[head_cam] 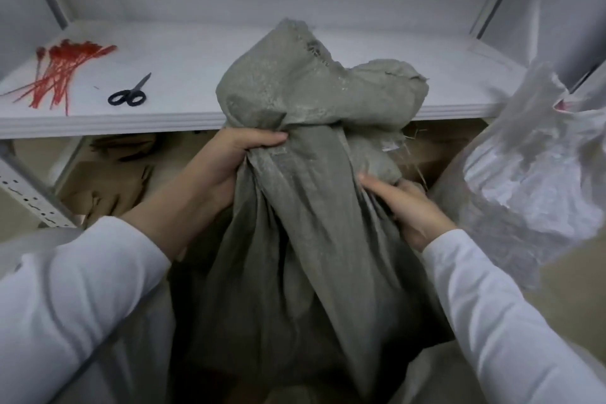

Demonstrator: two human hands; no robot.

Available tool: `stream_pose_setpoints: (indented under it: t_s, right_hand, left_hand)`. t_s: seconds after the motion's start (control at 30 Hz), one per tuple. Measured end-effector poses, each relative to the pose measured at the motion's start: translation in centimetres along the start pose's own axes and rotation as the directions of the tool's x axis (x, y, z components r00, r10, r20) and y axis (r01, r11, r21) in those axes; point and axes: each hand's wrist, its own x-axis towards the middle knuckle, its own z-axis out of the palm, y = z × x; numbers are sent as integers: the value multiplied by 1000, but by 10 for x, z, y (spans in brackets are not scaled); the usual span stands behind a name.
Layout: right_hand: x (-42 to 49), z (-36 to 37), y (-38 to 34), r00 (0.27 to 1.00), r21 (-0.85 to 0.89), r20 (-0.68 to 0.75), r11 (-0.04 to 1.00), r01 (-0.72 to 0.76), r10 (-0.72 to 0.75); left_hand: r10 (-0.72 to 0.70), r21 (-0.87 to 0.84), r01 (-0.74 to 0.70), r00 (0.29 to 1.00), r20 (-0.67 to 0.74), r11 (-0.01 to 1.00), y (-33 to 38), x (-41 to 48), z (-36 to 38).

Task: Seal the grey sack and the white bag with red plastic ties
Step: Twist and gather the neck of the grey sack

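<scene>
Gripping the gathered neck of the grey sack (305,223), the person's left hand (226,167) is curling its fingers round the bunched cloth from the left, with the thumb lying across the top of the bunch. The right hand (410,210) is holding the folds on the opposite side, a little lower, with its thumb stretched along the cloth and its fingers tucking into the fabric out of sight. Both arms are wearing white sleeves (511,315). The sack is standing upright in the middle of the view, between the two arms and just in front of a white shelf (203,75). Its loose, frayed mouth is flopping open above the hands and rising past the shelf's front edge.

The red plastic ties (62,72) are lying in a loose heap at the far left of the shelf, well apart from the sack. Black-handled scissors (129,93) are lying just beside them, blades pointing away from the person. The white bag (537,167) is standing at the right, near the right hand but not touching it, and its crumpled top is hanging open. Brown cardboard (108,180) is showing under the shelf at the left, beside a perforated metal post (23,187).
</scene>
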Motion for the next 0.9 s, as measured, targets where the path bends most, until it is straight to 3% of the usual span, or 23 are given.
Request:
stream_pose_setpoints:
  t_s: [0.07, 0.17, 0.27, 0.33, 0.47, 0.53, 0.6, 0.67, 0.73, 0.83, 0.9]
  right_hand:
    - [-4, 12, 4, 995, -26, 72, 998, -66, 67]
    - [-16, 29, -1, 988, 71, 145, 996, 46, -56]
    - [-14, 25, -15, 975, 374, -12, 903, 211, -223]
    - [-7, 6, -26, 958, 528, -134, 800, 285, -253]
    - [6, -26, -29, 934, 671, -238, 650, 357, -268]
    - [8, -24, -28, 936, 662, -246, 662, 351, -250]
    - [9, -16, -27, 935, 622, -274, 699, 352, -227]
    - [13, -11, -25, 937, 587, -282, 734, 340, -207]
    - [13, -12, -28, 924, 554, -328, 752, 358, -198]
    - [8, -18, -37, 907, 537, -364, 748, 390, -211]
    - [1, -13, -42, 925, 544, -285, 752, 371, -250]
  left_hand:
    - [0, -11, 0, 1000, 29, 1000, 1, -2, 3]
    - [32, -31, -31, 999, 23, 999, 0, 1, 1]
    - [55, -11, -56, 996, -71, 998, -2, 12, -7]
    - [23, 64, -12, 985, -169, 998, -6, 24, -22]
    - [-275, 300, 346, 927, -255, 889, -25, 31, -43]
    - [-400, 387, 436, 900, -175, 813, -41, 29, -44]
    - [-477, 473, 429, 879, -20, 770, -53, 25, -35]
    - [-372, 445, 324, 928, 22, 835, -53, 26, -28]
    - [-198, 312, 201, 979, -44, 928, -41, 28, -27]
    - [35, 205, 1, 984, -173, 979, -16, 33, -31]
    - [120, 140, -92, 972, -202, 986, -8, 34, -33]
